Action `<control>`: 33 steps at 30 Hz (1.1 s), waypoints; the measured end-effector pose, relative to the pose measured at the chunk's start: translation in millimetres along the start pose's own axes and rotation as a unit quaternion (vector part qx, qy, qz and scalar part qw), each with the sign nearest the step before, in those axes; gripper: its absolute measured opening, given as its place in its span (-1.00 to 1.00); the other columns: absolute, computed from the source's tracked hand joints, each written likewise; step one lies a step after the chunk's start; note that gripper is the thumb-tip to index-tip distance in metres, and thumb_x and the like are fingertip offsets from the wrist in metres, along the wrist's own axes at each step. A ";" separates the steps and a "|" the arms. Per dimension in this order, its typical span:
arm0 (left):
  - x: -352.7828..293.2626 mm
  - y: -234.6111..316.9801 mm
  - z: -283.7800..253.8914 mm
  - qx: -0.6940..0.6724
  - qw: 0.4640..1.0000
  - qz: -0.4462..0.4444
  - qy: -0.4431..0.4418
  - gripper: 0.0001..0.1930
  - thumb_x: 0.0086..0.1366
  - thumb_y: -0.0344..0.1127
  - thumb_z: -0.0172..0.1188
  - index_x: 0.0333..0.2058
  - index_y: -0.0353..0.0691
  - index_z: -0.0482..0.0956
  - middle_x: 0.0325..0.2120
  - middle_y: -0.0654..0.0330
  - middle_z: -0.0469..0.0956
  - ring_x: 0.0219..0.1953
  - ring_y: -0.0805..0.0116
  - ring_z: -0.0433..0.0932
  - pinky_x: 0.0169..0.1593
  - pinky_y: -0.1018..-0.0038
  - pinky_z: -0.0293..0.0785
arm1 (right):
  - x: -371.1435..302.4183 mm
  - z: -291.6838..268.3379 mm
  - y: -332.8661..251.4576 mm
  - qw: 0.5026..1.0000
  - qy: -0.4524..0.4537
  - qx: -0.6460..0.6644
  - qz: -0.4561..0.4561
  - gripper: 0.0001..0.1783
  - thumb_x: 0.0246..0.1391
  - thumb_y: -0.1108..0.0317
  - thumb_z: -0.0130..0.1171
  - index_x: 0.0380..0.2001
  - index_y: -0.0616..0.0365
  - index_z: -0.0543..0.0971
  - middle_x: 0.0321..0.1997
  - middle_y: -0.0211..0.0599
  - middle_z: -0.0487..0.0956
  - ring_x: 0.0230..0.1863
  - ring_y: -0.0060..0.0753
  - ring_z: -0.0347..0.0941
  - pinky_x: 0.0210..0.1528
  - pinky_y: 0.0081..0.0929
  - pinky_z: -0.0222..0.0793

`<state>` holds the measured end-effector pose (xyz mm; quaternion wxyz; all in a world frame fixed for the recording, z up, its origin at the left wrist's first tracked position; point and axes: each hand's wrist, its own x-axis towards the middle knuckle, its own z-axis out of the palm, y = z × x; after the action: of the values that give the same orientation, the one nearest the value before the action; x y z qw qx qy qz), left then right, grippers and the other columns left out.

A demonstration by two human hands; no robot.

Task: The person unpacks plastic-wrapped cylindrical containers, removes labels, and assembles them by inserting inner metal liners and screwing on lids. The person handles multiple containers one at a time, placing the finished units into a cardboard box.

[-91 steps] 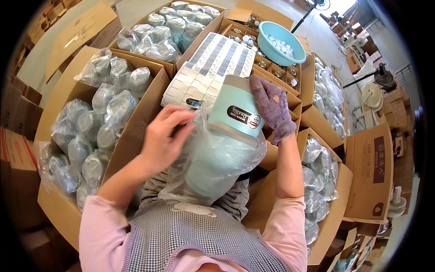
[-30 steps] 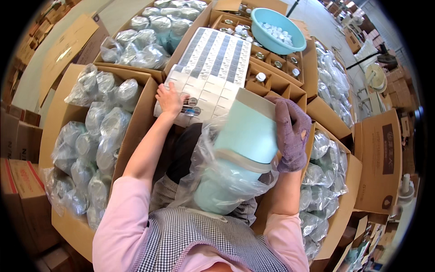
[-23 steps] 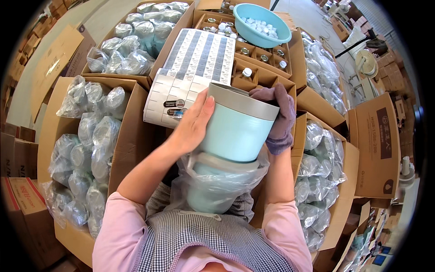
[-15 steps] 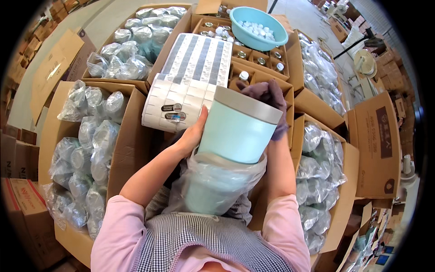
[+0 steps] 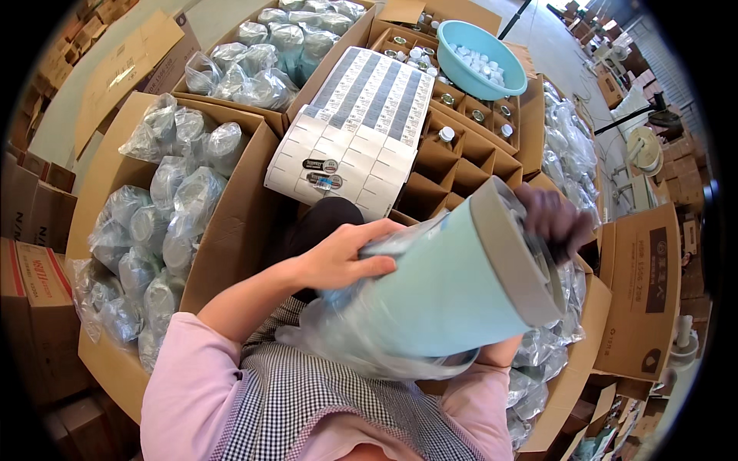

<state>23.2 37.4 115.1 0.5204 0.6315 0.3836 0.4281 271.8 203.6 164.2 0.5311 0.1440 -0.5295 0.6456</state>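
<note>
I have the bare left hand (image 5: 336,257) just on the near side of the label sheet (image 5: 361,115), thumb parted from bent fingers, gripping the side of the pale blue flask (image 5: 446,280), which lies tilted to the sheet's near right, its lower part inside a clear plastic bag (image 5: 361,342). Farther right of the sheet, I see the gloved right hand (image 5: 555,219) blurred at the flask's grey rim (image 5: 511,257), fingers seemingly curled; I cannot tell whether they touch or pinch it.
</note>
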 end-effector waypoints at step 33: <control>24.8 32.2 28.6 0.168 0.911 0.086 0.367 -0.84 0.17 -0.50 0.30 -0.28 -0.32 0.53 -0.34 0.16 0.51 -0.37 0.35 0.50 -0.25 0.45 0.44 | 10.7 81.5 29.2 0.747 0.126 -0.635 0.151 -0.72 0.07 0.23 0.28 -0.44 0.27 0.58 -0.51 -0.14 0.55 -0.46 -0.21 0.48 -0.33 -0.34 0.38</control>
<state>59.7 45.8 147.7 0.1904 0.5387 0.5580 0.6018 212.4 144.7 189.0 0.4576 -0.3915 -0.7602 0.2439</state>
